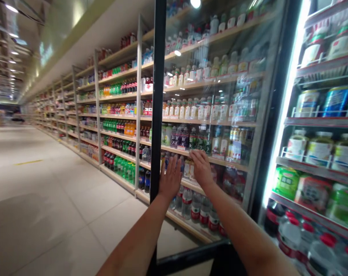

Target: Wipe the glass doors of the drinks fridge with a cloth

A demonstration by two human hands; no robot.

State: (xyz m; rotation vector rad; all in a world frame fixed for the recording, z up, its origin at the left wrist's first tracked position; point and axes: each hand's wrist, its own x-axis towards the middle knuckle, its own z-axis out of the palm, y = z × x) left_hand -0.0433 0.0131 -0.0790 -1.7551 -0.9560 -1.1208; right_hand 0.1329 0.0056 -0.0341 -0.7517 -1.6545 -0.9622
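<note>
A glass fridge door [220, 115] with a black frame [158, 115] stands swung out in front of me. My left hand [170, 180] lies flat on the glass near the frame's edge, fingers stretched upward. My right hand [200, 166] presses flat on the same pane a little higher and to the right, fingers spread. Neither hand holds anything. Through the glass I see the aisle's drink shelves.
The lit fridge interior [320, 153] at right holds jars, cans and red-capped bottles [306, 237] on wire shelves. Long wooden shelves [116, 134] of soft drinks run down the aisle at left. Pale tiled floor [47, 191] stretches to the left and far back.
</note>
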